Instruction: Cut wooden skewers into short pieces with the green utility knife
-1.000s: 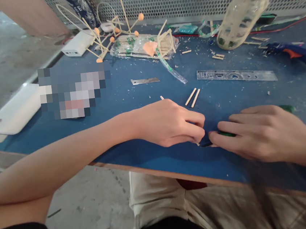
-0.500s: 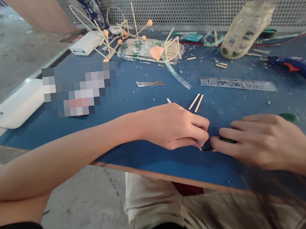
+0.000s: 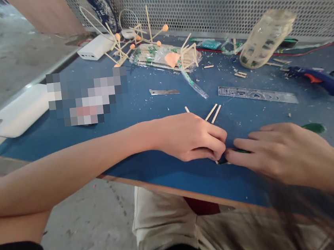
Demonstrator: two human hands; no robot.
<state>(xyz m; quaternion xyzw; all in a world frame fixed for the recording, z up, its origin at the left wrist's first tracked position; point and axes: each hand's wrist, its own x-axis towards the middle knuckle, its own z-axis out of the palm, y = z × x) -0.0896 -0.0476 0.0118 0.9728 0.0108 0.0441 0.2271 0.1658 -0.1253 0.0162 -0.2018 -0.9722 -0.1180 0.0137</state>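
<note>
My left hand [image 3: 196, 137] is closed, its fingers pinched on a thin wooden stick [image 3: 187, 109] near the front edge of the table. One pale end sticks out beyond the knuckles and a tip shows below the fingers. Closed around a green-handled knife [image 3: 314, 128], my right hand [image 3: 283, 148] lies just to the right. The knife's dark blade is at the lower stick end, mostly covered by fingers; whether it touches cannot be made out. Two short wooden sticks [image 3: 216, 114] lie just beyond my left hand.
Behind the hands lie a loose metal blade [image 3: 164, 92] and a clear ruler [image 3: 256, 95]. A blue glue gun [image 3: 320, 79] is at right, near a plastic bottle [image 3: 267, 41]. Bagged sticks [image 3: 154, 56], a stick model [image 3: 120, 50] and white power banks [image 3: 16, 113] stand farther left.
My right hand has shifted slightly left with the knife, closer to my left fingers. My left hand stays on the stick, and the view has moved a little.
</note>
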